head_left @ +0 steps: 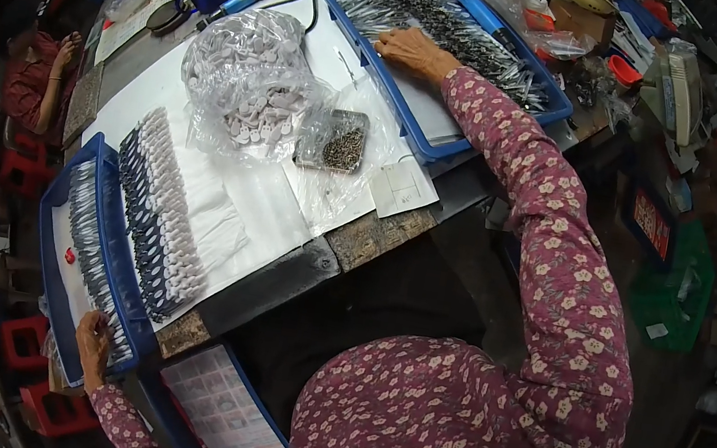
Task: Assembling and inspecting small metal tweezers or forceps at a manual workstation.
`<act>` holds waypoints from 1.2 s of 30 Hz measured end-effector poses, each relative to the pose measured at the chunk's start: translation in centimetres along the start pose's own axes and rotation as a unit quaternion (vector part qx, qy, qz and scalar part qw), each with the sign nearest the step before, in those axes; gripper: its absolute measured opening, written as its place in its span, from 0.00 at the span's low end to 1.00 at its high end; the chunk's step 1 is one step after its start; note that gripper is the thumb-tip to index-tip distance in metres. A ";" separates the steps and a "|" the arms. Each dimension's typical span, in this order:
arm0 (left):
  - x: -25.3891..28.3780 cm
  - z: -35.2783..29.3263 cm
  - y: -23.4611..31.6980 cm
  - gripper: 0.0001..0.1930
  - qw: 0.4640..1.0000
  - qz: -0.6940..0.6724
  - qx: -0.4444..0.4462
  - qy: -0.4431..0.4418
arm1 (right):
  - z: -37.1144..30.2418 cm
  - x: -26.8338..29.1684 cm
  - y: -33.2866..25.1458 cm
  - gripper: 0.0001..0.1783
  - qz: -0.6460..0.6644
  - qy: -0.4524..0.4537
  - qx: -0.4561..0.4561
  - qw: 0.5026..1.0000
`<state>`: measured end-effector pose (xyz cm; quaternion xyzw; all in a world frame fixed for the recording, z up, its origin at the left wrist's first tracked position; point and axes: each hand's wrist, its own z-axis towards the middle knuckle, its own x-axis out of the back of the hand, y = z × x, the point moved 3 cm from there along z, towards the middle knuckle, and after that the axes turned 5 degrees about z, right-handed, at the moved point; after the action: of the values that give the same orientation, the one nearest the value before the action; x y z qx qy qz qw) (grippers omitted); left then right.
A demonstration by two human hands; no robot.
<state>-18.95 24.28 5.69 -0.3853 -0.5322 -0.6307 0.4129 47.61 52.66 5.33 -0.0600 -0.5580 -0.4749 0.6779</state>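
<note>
Head view, from the left: a long, shallow blue plastic tray (pixel 124 283) holds a tight row of slim, silvery, pointed pieces (pixel 93 224). At its near end is the person's left hand (pixel 92 347), fingers bent and partly closed; I cannot tell whether it grips a piece. Beside that tray, on white sheeting (pixel 238 214), lie dark oval pieces (pixel 144 218) and pale, knobbly pieces (pixel 175 218) in neat rows. Next come a clear plastic bag (pixel 257 67) of pale grey parts and a small open box of tiny bronze-coloured parts (pixel 344 147). At the right, a larger blue plastic tray (pixel 394 103) contains a loose heap of slender silver-and-black pieces (pixel 463 39). The person's right hand (pixel 414 51) rests palm down at the heap's left edge, fingers loosely curled; their tips are too hidden to tell a hold. These slender pieces look light, stiff and smooth, likely slippery and prone to tangle; a fingertip pinch at mid-length, clear of the points, should suit them best.
</note>
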 end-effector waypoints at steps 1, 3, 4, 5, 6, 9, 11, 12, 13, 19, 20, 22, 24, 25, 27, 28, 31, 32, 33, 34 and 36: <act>0.0 -0.1 0.2 0.15 1.000 0.016 0.000 -0.008 | -0.1 0.2 -0.2 0.05 0.006 -0.011 -0.007 1.000; 0.3 -0.8 0.7 0.12 1.000 0.017 -0.012 0.023 | -0.6 0.4 -0.4 0.05 0.014 -0.020 -0.014 1.000; 0.5 -1.1 0.8 0.10 0.998 0.019 -0.026 0.054 | -0.7 0.4 -0.4 0.04 0.026 -0.029 -0.025 0.999; 0.7 -1.2 0.8 0.10 0.998 0.017 -0.025 0.053 | -0.9 0.5 -0.4 0.04 0.037 -0.039 -0.036 0.998; 1.0 -1.2 0.7 0.09 0.997 0.049 -0.024 0.047 | -1.3 0.6 -0.4 0.04 0.037 -0.041 -0.035 0.998; 1.6 -2.3 0.1 0.06 0.993 0.076 -0.031 0.079 | -1.2 3.1 -0.7 0.04 0.024 -0.030 -0.043 0.998; 2.1 -2.7 -1.5 0.05 0.990 -0.028 0.031 0.132 | -1.3 4.5 -0.3 0.04 0.095 0.017 -0.151 0.984; 3.0 -3.0 -1.8 0.05 0.989 0.053 0.036 0.131 | -1.5 5.3 -0.1 0.06 0.108 0.078 -0.157 0.979; 3.3 -3.3 -2.0 0.05 0.989 0.051 0.038 0.130 | -1.8 5.7 -0.2 0.06 0.108 0.076 -0.155 0.979; 6.1 -4.3 8.7 0.07 0.963 -0.005 0.039 0.268 | -1.6 14.7 -4.8 0.12 0.488 0.242 -0.296 0.785; 6.2 -4.4 11.7 0.07 0.961 -0.027 -0.015 0.274 | -1.1 16.2 -6.8 0.12 0.550 0.236 -0.280 0.751; 5.0 -4.0 15.7 0.07 0.967 -0.036 -0.041 0.250 | -0.5 18.6 -11.1 0.12 0.642 0.187 -0.245 0.702; 3.0 -3.0 20.0 0.08 0.969 -0.083 -0.095 0.211 | -0.7 20.0 -15.1 0.11 0.728 0.123 -0.210 0.640; 2.1 -2.9 21.8 0.09 0.967 -0.115 -0.105 0.200 | -0.4 20.2 -17.3 0.10 0.784 0.095 -0.185 0.585; 0.7 -3.0 24.2 0.11 0.963 -0.168 -0.131 0.162 | 0.0 20.5 -21.2 0.08 0.819 0.030 -0.134 0.557; -0.1 -2.8 25.1 0.11 0.960 -0.185 -0.150 0.149 | 0.2 20.8 -22.7 0.07 0.802 -0.003 -0.109 0.587; -2.0 -2.8 26.0 0.11 0.954 -0.237 -0.145 0.114 | 0.6 19.9 -27.4 0.10 0.797 -0.031 -0.100 0.594; -3.5 -2.8 25.2 0.12 0.942 -0.283 -0.141 0.110 | 0.4 19.2 -28.9 0.10 0.812 -0.060 -0.111 0.569; -3.9 -2.9 24.9 0.13 0.942 -0.285 -0.142 0.110 | 0.5 18.9 -30.4 0.10 0.819 -0.072 -0.104 0.559; -4.6 -3.1 24.4 0.14 0.936 -0.313 -0.123 0.103 | 0.4 18.7 -31.5 0.08 0.808 -0.060 -0.112 0.576; -6.0 -3.4 23.6 0.14 0.908 -0.400 -0.081 0.096 | 0.4 18.1 -33.6 0.07 0.815 -0.094 -0.151 0.552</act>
<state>5.07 19.43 8.04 -0.1100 -0.5464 -0.8180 0.1420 22.14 24.24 5.08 -0.6347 -0.2511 0.2116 0.6996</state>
